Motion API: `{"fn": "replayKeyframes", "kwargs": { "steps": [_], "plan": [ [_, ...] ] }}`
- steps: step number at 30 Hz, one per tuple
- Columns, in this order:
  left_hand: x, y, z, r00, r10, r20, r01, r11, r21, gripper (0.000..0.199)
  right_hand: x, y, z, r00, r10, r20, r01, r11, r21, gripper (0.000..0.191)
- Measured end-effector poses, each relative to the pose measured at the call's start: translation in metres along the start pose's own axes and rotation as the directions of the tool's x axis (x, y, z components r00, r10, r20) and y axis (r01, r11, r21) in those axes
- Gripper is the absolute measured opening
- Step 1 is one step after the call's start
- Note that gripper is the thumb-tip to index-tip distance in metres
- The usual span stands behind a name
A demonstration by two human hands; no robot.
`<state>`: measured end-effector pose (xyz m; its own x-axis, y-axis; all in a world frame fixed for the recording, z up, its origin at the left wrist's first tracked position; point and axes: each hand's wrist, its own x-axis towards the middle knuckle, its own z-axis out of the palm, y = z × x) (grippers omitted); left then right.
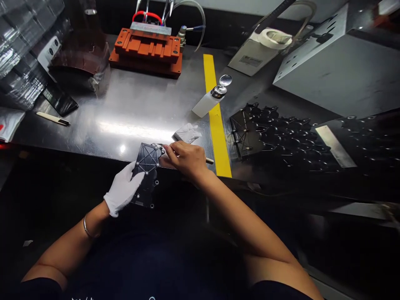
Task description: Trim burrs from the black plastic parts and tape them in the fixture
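Observation:
My left hand (123, 189), in a white glove, grips a black moulded cover (147, 160) by its left side, thumb over its face. The cover has crossed ribs, with small bright metal rings along its edges. It is held tilted at the front edge of the metal bench. My bare right hand (187, 157) is closed at the cover's upper right corner, fingers pinched around a slim knife-like tool (210, 161). Its pale, dark-tipped rear end shows beyond the hand; the working tip at the cover's edge is too small to make out. Just behind lies a crumpled white cloth (189, 133).
A white pump bottle (208, 102) with its lid up stands by a yellow tape strip (220, 141). Several black covers (275, 129) lie to the right, near a metal strip (336, 146). An orange fixture (146, 50) sits behind; a pale knife-like tool (53, 118) lies left.

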<state>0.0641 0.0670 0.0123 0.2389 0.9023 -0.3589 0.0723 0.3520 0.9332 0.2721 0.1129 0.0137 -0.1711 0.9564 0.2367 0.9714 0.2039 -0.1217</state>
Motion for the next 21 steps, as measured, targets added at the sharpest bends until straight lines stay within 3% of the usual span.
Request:
{"fn": "replayKeyframes", "kwargs": {
  "steps": [8, 11, 15, 21],
  "plan": [
    [0.0, 0.011, -0.004, 0.999, -0.03, 0.028, 0.03, 1.0, 0.0, 0.038, 0.01, 0.008, -0.004, 0.995, -0.078, 0.067, 0.08, 0.996, -0.031, 0.044],
    [-0.001, 0.012, -0.003, 0.998, -0.03, 0.052, 0.033, 0.999, -0.041, 0.037, 0.011, 0.009, -0.005, 0.997, -0.049, 0.06, 0.051, 0.998, -0.033, 0.046],
    [-0.001, 0.012, -0.002, 0.999, -0.026, 0.022, 0.027, 0.997, -0.071, 0.037, -0.004, 0.007, -0.011, 0.998, -0.065, -0.009, 0.066, 0.997, 0.044, 0.047],
    [0.0, 0.01, -0.003, 1.0, -0.002, 0.027, 0.003, 0.999, -0.052, 0.037, -0.031, -0.001, -0.012, 0.989, -0.147, 0.011, 0.146, 0.986, 0.08, 0.051]
  ]
}}
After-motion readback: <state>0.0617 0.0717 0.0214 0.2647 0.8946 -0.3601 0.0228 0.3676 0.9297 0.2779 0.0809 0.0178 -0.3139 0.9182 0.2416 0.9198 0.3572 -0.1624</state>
